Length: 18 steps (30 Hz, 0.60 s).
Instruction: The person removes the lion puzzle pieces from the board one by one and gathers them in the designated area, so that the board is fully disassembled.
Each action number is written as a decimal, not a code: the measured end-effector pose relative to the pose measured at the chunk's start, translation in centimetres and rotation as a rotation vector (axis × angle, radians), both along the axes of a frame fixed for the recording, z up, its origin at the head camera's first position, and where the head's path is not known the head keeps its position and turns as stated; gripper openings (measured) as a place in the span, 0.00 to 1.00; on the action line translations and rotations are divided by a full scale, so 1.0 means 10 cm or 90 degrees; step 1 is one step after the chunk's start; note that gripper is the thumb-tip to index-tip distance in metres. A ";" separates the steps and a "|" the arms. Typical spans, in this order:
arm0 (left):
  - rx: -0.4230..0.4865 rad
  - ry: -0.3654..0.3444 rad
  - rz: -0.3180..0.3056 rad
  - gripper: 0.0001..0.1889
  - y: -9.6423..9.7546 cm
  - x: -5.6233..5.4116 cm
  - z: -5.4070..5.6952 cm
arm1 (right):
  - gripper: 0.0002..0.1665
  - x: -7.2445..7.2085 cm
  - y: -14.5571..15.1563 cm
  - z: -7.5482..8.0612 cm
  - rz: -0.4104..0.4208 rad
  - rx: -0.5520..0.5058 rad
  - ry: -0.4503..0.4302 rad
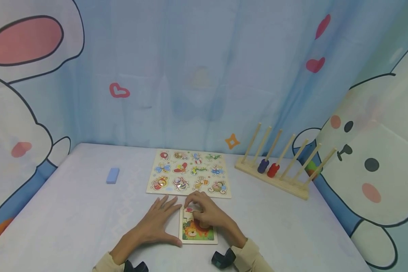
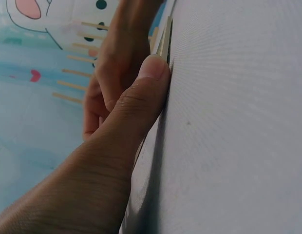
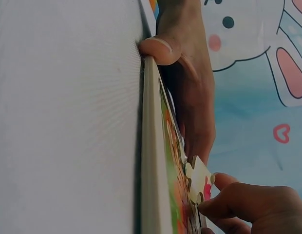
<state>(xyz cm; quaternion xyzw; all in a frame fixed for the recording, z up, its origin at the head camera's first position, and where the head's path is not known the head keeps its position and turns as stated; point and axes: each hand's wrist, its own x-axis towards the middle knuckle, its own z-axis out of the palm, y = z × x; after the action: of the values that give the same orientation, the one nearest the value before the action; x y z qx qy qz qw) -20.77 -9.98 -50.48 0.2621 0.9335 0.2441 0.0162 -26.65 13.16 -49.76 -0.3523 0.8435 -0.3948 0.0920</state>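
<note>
A small lion jigsaw board [image 1: 198, 233] lies on the table near the front edge. My left hand [image 1: 155, 223] lies flat beside it with fingers spread, the thumb [image 2: 152, 73] pressed against the board's left edge [image 3: 151, 165]. My right hand [image 1: 204, 212] hovers over the top of the board and pinches a jigsaw piece [image 3: 199, 178] with a bit of red on it. The piece is tilted up off the board [image 2: 163, 39] in the right wrist view.
Behind the lion board lies a larger insect peg puzzle [image 1: 189, 173]. A light blue block [image 1: 112, 175] sits to the left. A wooden peg rack [image 1: 278, 170] with a blue and a red ring stands at the right. Cartoon curtains close off the table.
</note>
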 end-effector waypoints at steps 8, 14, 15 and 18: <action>0.005 0.009 -0.003 0.60 0.00 0.00 -0.01 | 0.19 0.04 -0.01 0.11 -0.001 -0.059 -0.068; -0.005 0.011 -0.001 0.60 0.00 -0.01 0.00 | 0.17 -0.04 0.03 -0.01 -0.009 -0.059 -0.072; -0.005 0.009 -0.001 0.60 0.00 0.00 0.00 | 0.16 -0.03 0.03 -0.01 -0.010 -0.057 -0.071; 0.002 0.001 0.001 0.60 0.00 0.00 0.01 | 0.13 -0.02 0.03 0.01 -0.006 -0.059 -0.076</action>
<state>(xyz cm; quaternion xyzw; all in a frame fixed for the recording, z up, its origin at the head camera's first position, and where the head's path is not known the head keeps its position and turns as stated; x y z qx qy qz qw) -20.75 -9.97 -50.42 0.2617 0.9332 0.2456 0.0149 -26.87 13.47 -49.65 -0.3283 0.8187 -0.4545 0.1241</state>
